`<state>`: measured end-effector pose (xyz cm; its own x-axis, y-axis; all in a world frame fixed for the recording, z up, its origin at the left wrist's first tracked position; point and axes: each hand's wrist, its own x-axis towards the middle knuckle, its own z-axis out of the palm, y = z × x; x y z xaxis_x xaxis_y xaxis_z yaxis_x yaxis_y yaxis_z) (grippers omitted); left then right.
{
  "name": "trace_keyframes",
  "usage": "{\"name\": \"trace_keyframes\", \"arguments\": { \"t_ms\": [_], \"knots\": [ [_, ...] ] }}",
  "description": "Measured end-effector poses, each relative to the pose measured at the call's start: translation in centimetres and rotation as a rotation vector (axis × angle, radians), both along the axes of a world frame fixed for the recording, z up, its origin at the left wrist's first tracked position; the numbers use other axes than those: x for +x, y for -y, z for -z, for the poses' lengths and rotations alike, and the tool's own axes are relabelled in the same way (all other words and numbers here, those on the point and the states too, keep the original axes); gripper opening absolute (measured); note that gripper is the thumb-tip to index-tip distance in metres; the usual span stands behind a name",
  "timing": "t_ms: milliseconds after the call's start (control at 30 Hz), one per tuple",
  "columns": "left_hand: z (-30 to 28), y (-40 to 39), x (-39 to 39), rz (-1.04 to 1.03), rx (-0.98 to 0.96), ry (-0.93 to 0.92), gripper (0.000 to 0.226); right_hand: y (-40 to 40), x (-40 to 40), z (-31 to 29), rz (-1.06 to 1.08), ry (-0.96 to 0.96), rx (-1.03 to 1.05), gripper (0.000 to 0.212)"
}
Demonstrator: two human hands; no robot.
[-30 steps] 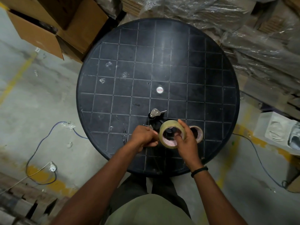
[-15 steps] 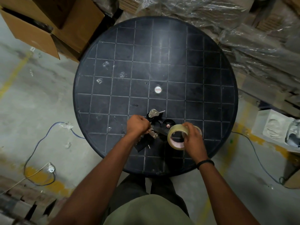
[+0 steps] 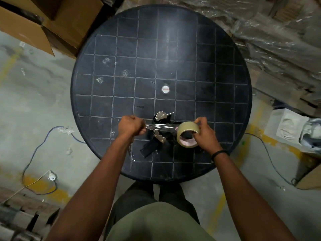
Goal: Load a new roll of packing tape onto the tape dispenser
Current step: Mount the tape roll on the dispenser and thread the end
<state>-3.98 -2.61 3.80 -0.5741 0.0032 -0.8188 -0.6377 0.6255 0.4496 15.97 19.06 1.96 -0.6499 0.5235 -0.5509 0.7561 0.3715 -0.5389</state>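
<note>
A roll of clear packing tape (image 3: 187,136) is gripped in my right hand (image 3: 205,133), held just above the near part of the round black table (image 3: 173,49). A stretched strip of tape (image 3: 161,127) runs left from the roll to my left hand (image 3: 132,126), which pinches its free end. Under the strip lies the black tape dispenser (image 3: 160,134) with metal parts, its handle pointing toward me. A loose tail of clear tape hangs below my left wrist.
A small round cap (image 3: 165,89) sits at the table's centre. Cardboard boxes (image 3: 52,20) stand at the back left, plastic-wrapped stacks (image 3: 269,32) at the back right. Cables (image 3: 40,153) trail on the concrete floor either side. A white moulded box (image 3: 293,129) stands to the right.
My hands have drawn apart: the left moved left with the tape end, the right moved right with the roll, pulling out a strip over the dispenser.
</note>
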Motion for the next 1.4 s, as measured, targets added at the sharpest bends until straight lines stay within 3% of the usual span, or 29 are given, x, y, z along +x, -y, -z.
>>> {"name": "trace_keyframes", "arguments": {
  "t_ms": [133, 233, 533, 600, 833, 1100, 1400],
  "knots": [
    [0.2, 0.5, -0.8, -0.058, 0.042, 0.038, 0.005, -0.8, -1.2, 0.2, 0.204, 0.016, -0.334, 0.044],
    [0.6, 0.9, -1.5, -0.095, 0.049, 0.063, 0.006, -1.1, -2.3, 0.7, 0.228, -0.028, -0.423, 0.044],
    [2.5, 2.4, -1.9, -0.123, 0.012, 0.134, 0.006, -0.1, -2.9, 2.7, 0.139, -0.116, -0.286, 0.043],
    [2.8, 2.5, -1.9, -0.117, 0.006, 0.131, 0.006, 0.0, -3.0, 3.7, 0.098, -0.094, -0.216, 0.050],
    [3.2, 2.4, -1.9, -0.118, 0.018, 0.102, 0.014, -0.2, -3.6, 4.1, -0.021, -0.105, -0.158, 0.040],
    [2.9, 2.1, -1.5, -0.180, 0.067, 0.037, 0.005, 0.4, -2.9, 3.8, -0.141, -0.033, -0.105, 0.038],
    [3.1, 0.5, 0.1, -0.370, 0.175, 0.007, 0.025, 1.5, -2.8, 5.3, -0.111, -0.010, -0.021, 0.036]
  ]
}}
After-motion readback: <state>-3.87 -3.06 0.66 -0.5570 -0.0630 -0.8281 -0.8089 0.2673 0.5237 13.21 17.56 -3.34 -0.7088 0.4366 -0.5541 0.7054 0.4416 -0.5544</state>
